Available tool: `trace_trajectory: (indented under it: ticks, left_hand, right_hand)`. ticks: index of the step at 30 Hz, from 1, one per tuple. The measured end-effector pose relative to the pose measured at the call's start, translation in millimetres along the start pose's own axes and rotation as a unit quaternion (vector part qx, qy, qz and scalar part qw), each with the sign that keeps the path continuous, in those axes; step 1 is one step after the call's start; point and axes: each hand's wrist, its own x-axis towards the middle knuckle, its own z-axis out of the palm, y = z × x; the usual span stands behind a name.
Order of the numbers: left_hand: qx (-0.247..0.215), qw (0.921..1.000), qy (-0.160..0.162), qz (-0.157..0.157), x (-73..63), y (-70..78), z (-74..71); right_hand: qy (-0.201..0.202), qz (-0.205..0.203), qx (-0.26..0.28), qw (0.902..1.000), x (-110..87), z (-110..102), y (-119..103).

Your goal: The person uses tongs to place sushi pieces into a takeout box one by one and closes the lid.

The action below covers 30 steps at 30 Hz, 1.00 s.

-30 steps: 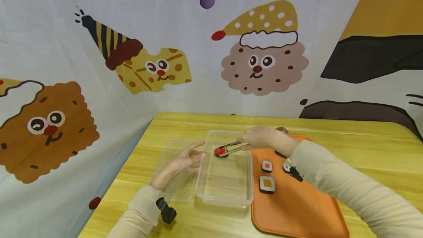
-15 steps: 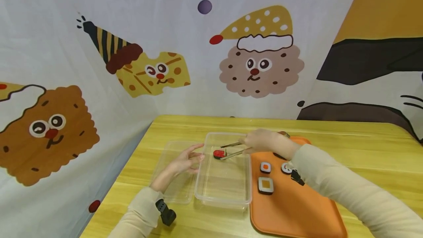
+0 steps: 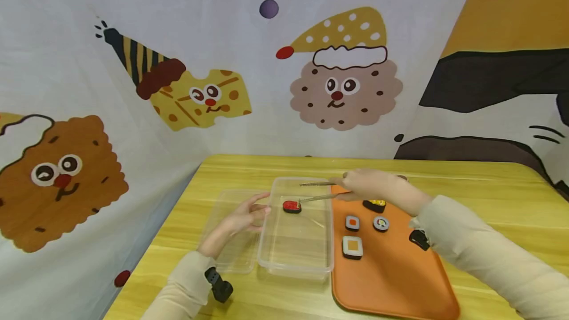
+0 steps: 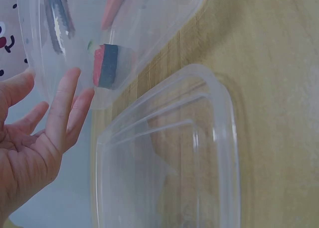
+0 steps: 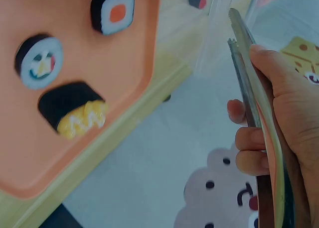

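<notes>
A red-topped sushi piece [image 3: 292, 207] with a dark base lies inside the clear plastic container [image 3: 295, 265]. My right hand [image 3: 378, 189] grips metal tongs [image 5: 243, 81] above the container's right side. Their two arms are spread, with nothing between the tips; the lower tip is just right of the red sushi in the head view. At the container's left wall, my left hand [image 3: 244, 217] has its fingers extended, fingertips right at the side. In the left wrist view, the sushi's red top and dark base [image 4: 108, 66] show through the clear plastic.
An orange tray [image 3: 391, 280] right of the container carries several sushi pieces, including a yellow-topped one [image 3: 375, 205], a round roll [image 3: 381, 223] and a square roll [image 3: 352, 247]. A clear lid [image 3: 233, 260] lies left of the container. Behind the table hangs a printed cloth [image 3: 266, 88].
The tongs have spread and let go of the red sushi, which now lies in the container. My right hand has drawn back rightward with the tongs. The left hand stays at the container.
</notes>
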Motion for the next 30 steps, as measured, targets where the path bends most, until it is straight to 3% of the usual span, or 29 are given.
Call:
trace_trajectory:
  ticks: [8,13,17,20,26,30]
  left_hand:
    - [-0.005,1.0,-0.005,-0.003,-0.3,0.1,0.3]
    - [-0.005,1.0,-0.008,-0.003,0.1,0.6,-0.5]
    - [-0.009,0.9999,-0.006,-0.007,-0.3,1.1,-0.8]
    - [-0.008,0.9999,-0.003,-0.008,-1.6,1.4,-1.6]
    - [-0.009,0.9999,-0.007,-0.008,-2.9,1.7,-2.5]
    - [-0.005,0.9999,-0.011,-0.007,-1.5,0.5,-2.3]
  right_hand:
    - [0.067,0.011,-0.018,0.9976,-33.6,-5,17]
    - [0.117,0.007,0.011,0.993,-59.4,-2,33]
    - [0.133,0.024,0.03,0.9904,-81.0,3,44]
    - [0.116,0.05,0.051,0.9907,-94.4,8,48]
    - [0.04,0.103,0.083,0.9904,-115.3,24,54]
    - [0.03,0.1,0.096,0.9899,-127.3,35,57]
